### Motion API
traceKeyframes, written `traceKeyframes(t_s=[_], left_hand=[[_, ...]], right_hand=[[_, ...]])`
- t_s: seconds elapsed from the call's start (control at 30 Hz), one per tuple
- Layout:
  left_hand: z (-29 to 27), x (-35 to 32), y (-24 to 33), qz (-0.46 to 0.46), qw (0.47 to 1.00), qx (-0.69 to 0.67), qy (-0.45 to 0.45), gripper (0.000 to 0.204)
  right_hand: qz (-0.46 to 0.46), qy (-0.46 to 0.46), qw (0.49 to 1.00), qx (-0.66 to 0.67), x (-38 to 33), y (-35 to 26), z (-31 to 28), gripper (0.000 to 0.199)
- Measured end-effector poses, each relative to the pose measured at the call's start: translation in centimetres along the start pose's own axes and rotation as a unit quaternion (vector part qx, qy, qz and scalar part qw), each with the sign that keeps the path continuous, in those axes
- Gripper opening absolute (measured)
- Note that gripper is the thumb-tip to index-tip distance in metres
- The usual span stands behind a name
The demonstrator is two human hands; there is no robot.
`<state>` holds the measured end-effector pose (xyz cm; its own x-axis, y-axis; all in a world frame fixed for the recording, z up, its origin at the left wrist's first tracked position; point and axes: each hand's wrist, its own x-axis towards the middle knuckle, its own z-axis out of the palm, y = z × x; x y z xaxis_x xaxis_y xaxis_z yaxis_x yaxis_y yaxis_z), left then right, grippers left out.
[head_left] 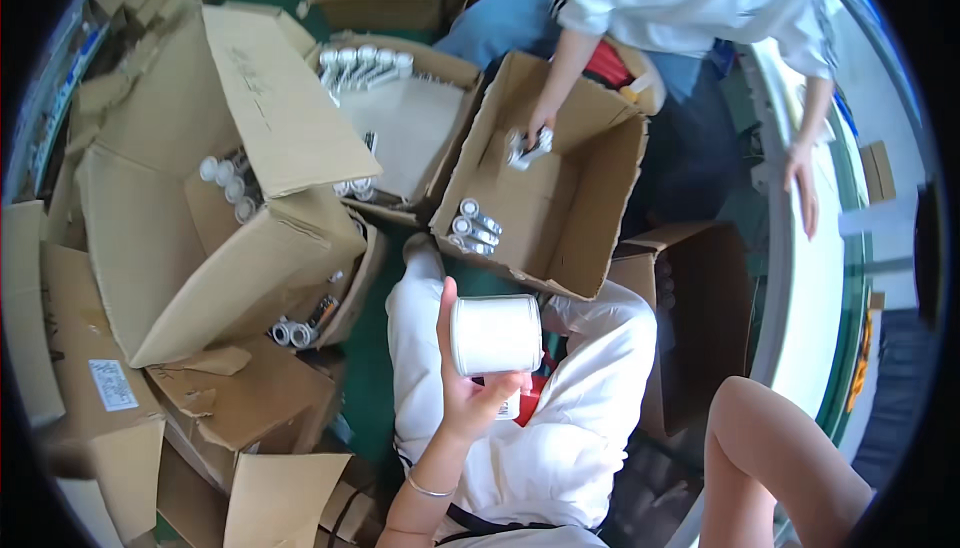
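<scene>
My left hand (474, 388) is closed around a white cylindrical can (496, 336), held up above my lap. Its fingers and thumb wrap the lower part and the side; a bit of printed white shows below it. A thin bangle circles that wrist. My right hand is not to be seen. Beyond my knees stands an open cardboard box (590, 203) with several silver-and-white cylinders (475, 226) in its near left corner. A person facing me reaches into this box with one hand (541, 120), gripping a few silver-and-white cylinders (528, 148).
Left of that box, another carton (455, 138) holds rows of white-capped cylinders (365, 66). A large open carton (160, 248) and torn cardboard (240, 388) crowd the left. A white ledge (785, 278) runs along the right. A bare bent limb (770, 428) fills the lower right.
</scene>
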<state>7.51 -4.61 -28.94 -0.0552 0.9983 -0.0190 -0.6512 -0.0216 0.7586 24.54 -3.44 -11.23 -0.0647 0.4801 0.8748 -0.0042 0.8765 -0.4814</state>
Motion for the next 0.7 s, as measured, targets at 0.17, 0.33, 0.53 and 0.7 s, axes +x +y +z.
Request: traceKeyframes(t_s=[0.17,0.33,0.53,0.7], left_hand=[[4.3,-3.0,0.9,-0.032,0.997,-0.029,-0.063,0.082],[9.7,-5.0,0.4,-0.044,0.995,0.036,-0.088,0.061],[15.7,-8.3,-3.0,-0.011,0.905,0.2,-0.376,0.089],[16.3,-10.7,-4.1,-0.014,0.826,0.25,-0.505,0.09]], right_hand=[[0.034,0.072,0.996,-0.039,-1.8,-7.8,-3.6,0.062],[0.309,0.163,0.937,-0.019,-4.7,-10.2,-5.0,0.076],[0.433,0.006,0.875,-0.218,-12.3,-8.2,-6.4,0.09],[0.485,0.24,0.823,-0.175,-11.6,-8.9,-9.2,0.077]])
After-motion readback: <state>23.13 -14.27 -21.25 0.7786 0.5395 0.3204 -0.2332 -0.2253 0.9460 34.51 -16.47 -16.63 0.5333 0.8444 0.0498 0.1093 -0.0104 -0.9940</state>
